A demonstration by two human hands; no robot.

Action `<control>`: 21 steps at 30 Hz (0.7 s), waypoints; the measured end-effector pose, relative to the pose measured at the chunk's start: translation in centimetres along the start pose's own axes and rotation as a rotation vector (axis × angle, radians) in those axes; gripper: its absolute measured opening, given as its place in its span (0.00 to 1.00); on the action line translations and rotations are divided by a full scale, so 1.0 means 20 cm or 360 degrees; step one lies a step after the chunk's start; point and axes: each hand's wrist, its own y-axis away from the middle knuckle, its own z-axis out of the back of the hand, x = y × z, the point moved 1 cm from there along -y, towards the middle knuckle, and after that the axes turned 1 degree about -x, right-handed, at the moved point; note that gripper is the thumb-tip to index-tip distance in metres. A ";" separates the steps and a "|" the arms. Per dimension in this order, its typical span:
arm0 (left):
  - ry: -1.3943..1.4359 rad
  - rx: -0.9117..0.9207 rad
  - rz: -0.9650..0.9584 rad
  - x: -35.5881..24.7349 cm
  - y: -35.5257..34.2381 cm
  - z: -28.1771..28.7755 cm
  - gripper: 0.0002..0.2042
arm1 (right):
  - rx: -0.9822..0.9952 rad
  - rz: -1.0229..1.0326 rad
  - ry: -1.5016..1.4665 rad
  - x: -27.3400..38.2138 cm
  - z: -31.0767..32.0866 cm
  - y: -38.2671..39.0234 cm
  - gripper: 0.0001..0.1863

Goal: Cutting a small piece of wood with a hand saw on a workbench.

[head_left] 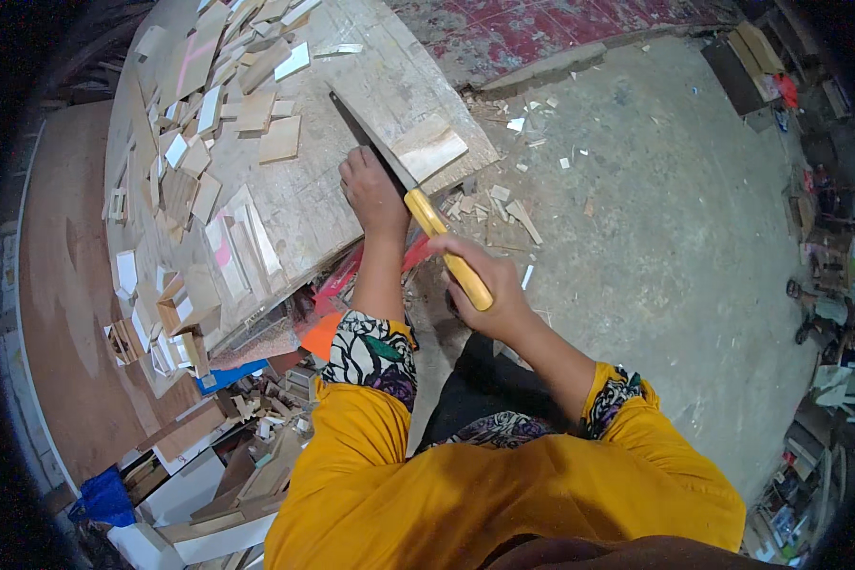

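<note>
My right hand is closed round the yellow handle of a hand saw, whose long dark blade slants up and left over the work table. Just left of the blade, my left hand rests near the table's front edge with its fingers curled; what lies under them is hidden. A pale board lies right of the blade at the table's corner, partly hidden behind it.
Many small wood offcuts cover the table's left side. A large brown sheet stands at left, above scrap wood. The concrete floor carries small scraps; piled materials line the far right. A red patterned surface is at top.
</note>
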 end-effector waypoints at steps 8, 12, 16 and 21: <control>-0.0122 0.0155 0.0070 -0.03 0.03 0.00 0.14 | 0.0109 -0.0106 0.0045 0.07 0.09 0.25 0.23; 0.0073 0.0056 0.0202 0.04 0.00 -0.05 0.11 | 0.0126 -0.0099 0.0157 0.07 -0.05 0.05 0.18; -0.0126 0.0105 0.0008 -0.03 -0.01 -0.01 0.10 | 0.0025 -0.0012 0.0084 0.01 0.03 0.18 0.22; -0.0094 0.0192 0.0084 -0.03 0.00 0.00 0.12 | 0.0037 -0.0082 -0.0058 0.04 0.06 0.29 0.23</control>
